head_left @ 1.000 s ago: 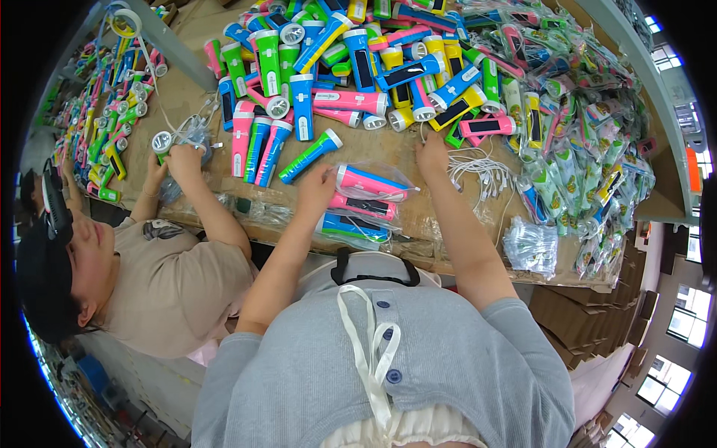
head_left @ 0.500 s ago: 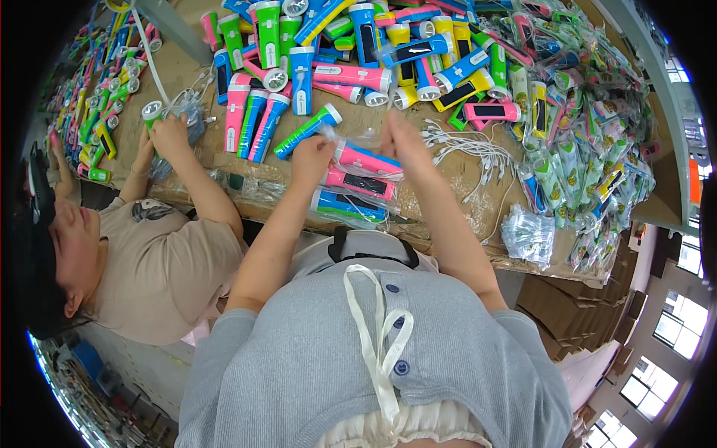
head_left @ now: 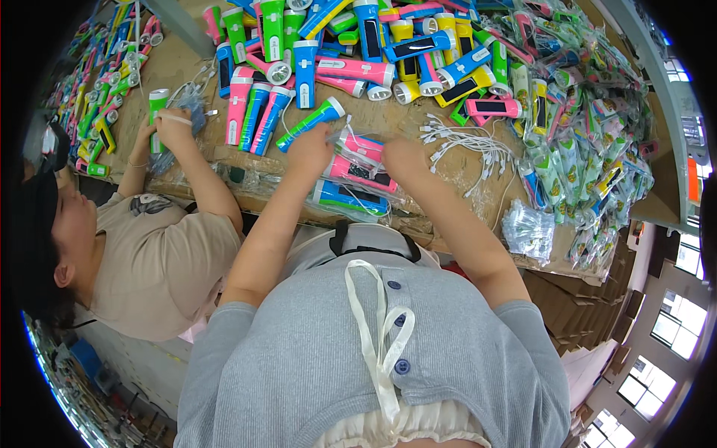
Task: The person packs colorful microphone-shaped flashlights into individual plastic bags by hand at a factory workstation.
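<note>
Two bare hands work at the near edge of a cardboard-covered surface (head_left: 418,123). Left hand (head_left: 310,145) rests on the left end of a small stack of bagged torches; fingers curled down onto the clear wrap, though whether they pinch it cannot be told from this angle. Right hand (head_left: 403,158) sits at the right end of the same stack, fingers bent and turned away from the camera; its grip cannot be told either. Between the hands: a pink bagged torch (head_left: 358,170) lying flat, another pink one just above it, and a blue bagged torch (head_left: 347,198) nearest the edge, all in clear plastic. Green-and-blue torch (head_left: 308,123) lies loose, tilted, just beyond the left hand. Bundle of white cables (head_left: 470,145) spreads on the surface to the right of the right hand, close by. Rows of unwrapped torches (head_left: 299,60) in pink, blue, green and yellow fill the far side. Heap of bagged torches (head_left: 575,142) banks up along the right end. Small clear packet (head_left: 529,230) hangs at the near right edge. To the left, a co-worker in a beige shirt (head_left: 160,261) holds a green torch (head_left: 157,112) in both hands.
</note>
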`<state>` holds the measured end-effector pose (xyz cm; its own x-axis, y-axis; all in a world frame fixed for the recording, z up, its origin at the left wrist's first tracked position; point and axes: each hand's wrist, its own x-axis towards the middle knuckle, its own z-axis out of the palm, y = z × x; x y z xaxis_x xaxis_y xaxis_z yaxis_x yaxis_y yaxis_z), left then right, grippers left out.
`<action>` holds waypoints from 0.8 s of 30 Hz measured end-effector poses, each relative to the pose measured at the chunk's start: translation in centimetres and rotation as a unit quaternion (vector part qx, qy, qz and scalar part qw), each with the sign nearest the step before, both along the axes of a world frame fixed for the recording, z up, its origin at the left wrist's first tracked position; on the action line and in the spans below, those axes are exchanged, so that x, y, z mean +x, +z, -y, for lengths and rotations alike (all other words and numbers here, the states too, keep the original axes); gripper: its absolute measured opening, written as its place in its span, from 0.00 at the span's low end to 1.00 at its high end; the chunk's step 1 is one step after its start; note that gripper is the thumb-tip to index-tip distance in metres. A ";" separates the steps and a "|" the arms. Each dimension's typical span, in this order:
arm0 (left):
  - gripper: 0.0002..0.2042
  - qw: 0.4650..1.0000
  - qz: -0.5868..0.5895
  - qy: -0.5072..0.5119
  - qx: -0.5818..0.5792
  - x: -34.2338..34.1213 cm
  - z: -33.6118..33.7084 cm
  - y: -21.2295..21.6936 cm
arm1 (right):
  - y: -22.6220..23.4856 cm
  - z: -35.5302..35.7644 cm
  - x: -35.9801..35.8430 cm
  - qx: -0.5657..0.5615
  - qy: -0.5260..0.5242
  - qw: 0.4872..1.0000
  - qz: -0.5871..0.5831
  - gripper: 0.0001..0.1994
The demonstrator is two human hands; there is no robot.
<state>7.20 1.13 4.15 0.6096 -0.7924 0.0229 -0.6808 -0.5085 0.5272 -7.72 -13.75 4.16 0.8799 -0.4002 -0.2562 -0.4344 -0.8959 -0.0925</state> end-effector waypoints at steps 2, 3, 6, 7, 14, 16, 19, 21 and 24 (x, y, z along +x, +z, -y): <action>0.18 0.982 -0.174 0.073 -0.017 -1.9 0.6 1.1 | -0.1 -0.1 -0.1 -0.015 0.017 1.000 -0.007 0.12; 0.21 0.928 -0.341 0.144 -0.034 -2.9 0.9 1.8 | 0.7 -0.2 -0.1 0.030 0.012 0.999 -0.024 0.12; 0.24 0.956 -0.232 0.107 -0.142 -4.9 1.0 -0.8 | 2.3 -0.2 0.4 0.256 -0.062 0.963 -0.053 0.10; 0.24 0.956 -0.233 0.106 -0.143 -5.2 1.0 -1.7 | 2.5 -0.4 0.6 0.429 -0.126 0.892 -0.062 0.10; 0.26 0.829 -0.458 0.096 -0.305 -4.8 0.1 -1.5 | 1.9 -2.3 1.3 0.046 0.033 0.998 0.016 0.10; 0.26 0.804 -0.494 0.105 -0.314 -4.6 -0.3 -1.4 | 2.8 -3.3 1.8 -0.037 0.120 0.977 -0.174 0.09; 0.27 0.776 -0.534 0.132 -0.308 -5.0 0.1 -0.3 | 1.1 -3.5 1.5 -0.017 0.109 0.963 -0.247 0.08; 0.28 0.821 -0.480 0.114 -0.288 -4.8 0.0 0.1 | 1.9 -2.8 1.0 -0.014 0.135 0.971 -0.198 0.08; 0.28 0.844 -0.452 0.132 -0.256 -4.0 -0.2 0.6 | 3.3 -2.1 -0.5 0.033 0.110 0.993 0.014 0.08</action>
<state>3.20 1.35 4.72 0.7156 -0.6530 -0.2482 0.2188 -0.1279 0.9674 -8.19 -11.63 7.46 0.9511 -0.1805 -0.2504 -0.2254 -0.9604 -0.1638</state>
